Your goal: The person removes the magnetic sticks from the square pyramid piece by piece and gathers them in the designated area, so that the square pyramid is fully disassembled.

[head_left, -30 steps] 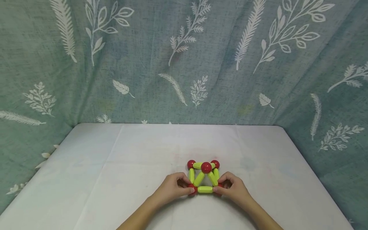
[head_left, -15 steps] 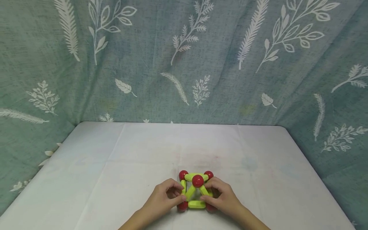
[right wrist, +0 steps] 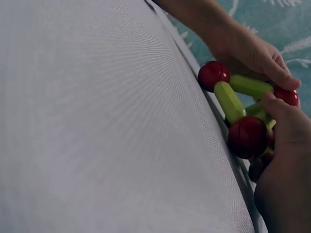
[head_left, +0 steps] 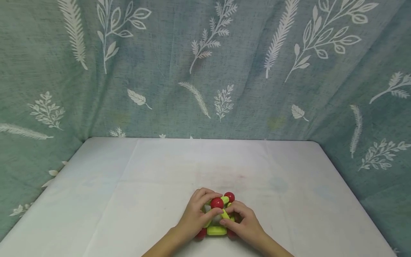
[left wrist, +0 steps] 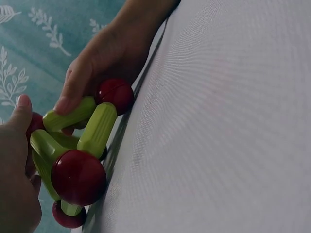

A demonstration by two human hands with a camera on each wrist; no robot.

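Observation:
On the white table a ball-and-stick model, made of yellow-green rods (head_left: 217, 231) and red balls, sits with its raised red ball (head_left: 217, 203) at the top. My left hand (head_left: 193, 212) holds that raised ball between thumb and fingers. A slanted rod (head_left: 226, 215) on the right side is pinched by my right hand (head_left: 246, 222). In the left wrist view, a front corner ball (left wrist: 79, 177) and a rod (left wrist: 98, 130) show plainly. The right wrist view shows another corner ball (right wrist: 248, 137). My hands hide parts of the far and side rods.
The white table (head_left: 154, 171) spreads around the model, with its far edge against a green-blue leaf-patterned cloth (head_left: 167, 71). The same cloth hangs at both sides.
The model has come nearer to me and slightly left. My left hand has risen from the lower left corner to the raised ball; my right hand has shifted from its corner to the slanted rod.

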